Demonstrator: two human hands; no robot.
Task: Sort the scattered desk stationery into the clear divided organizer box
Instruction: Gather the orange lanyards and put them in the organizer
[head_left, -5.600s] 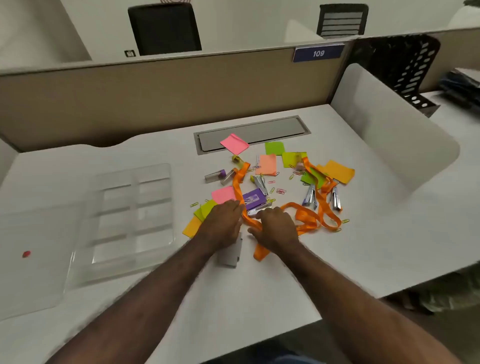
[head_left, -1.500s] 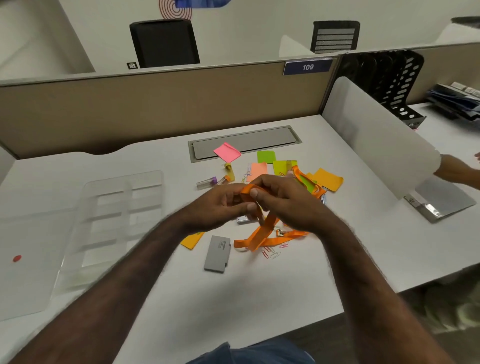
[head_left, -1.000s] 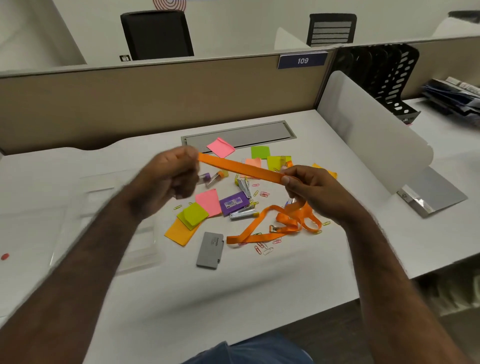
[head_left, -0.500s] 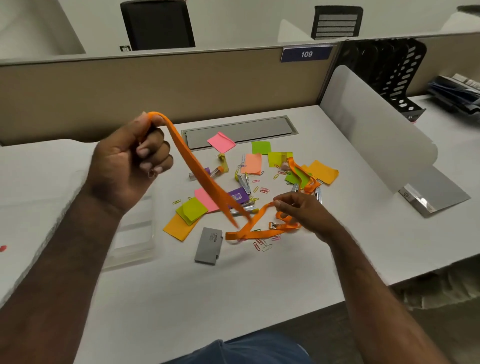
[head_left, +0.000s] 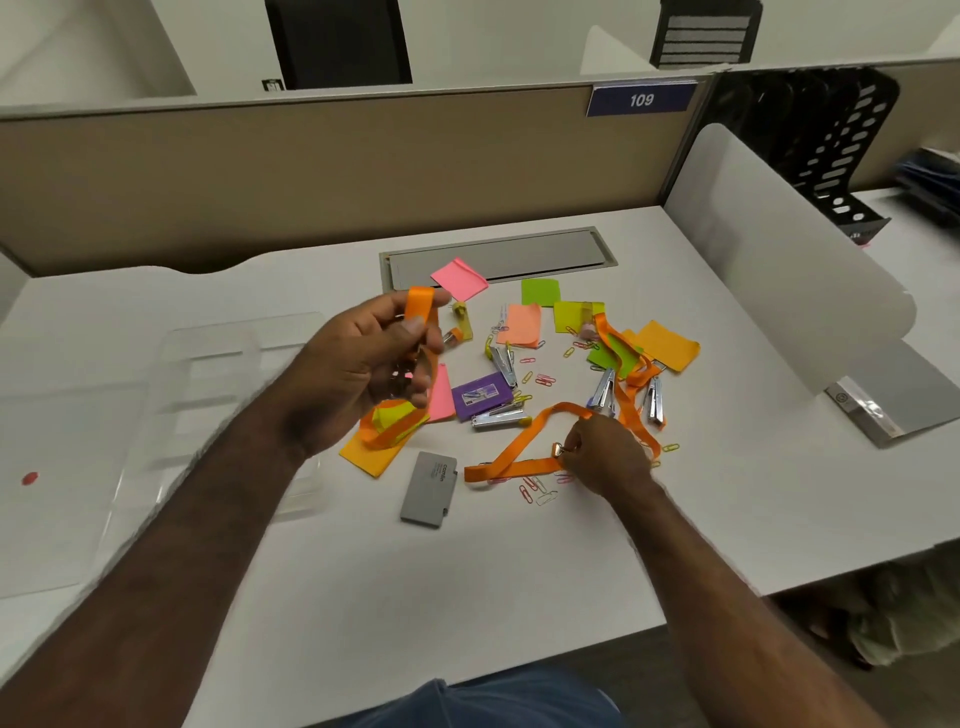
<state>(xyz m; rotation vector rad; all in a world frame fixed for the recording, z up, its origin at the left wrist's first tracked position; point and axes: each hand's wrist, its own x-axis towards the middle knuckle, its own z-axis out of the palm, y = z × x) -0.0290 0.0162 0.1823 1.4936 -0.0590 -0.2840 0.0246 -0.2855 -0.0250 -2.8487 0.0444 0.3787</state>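
My left hand (head_left: 363, 369) is raised above the desk, closed on a bunched orange lanyard (head_left: 418, 306) whose loop hangs down below the palm. My right hand (head_left: 605, 454) rests on the desk and pinches the metal clip of a second orange lanyard (head_left: 511, 460) that lies flat. Between and behind the hands lie sticky notes (head_left: 519, 325) in several colours, small staplers (head_left: 602, 389), a purple staple box (head_left: 480, 395), a grey case (head_left: 430, 488) and loose paper clips (head_left: 535, 491). The clear divided organizer box (head_left: 208, 364) sits at the left, partly hidden by my left forearm.
The box's clear lid (head_left: 47, 483) with a red dot lies at the far left. A grey cable hatch (head_left: 519, 257) is set in the desk at the back. A white curved divider (head_left: 779, 270) bounds the right side, with a black file rack (head_left: 831, 156) behind it.
My left hand has gathered the stretched lanyard into a bunch and come down toward the desk. My right hand has dropped to the desk onto another lanyard's clip.
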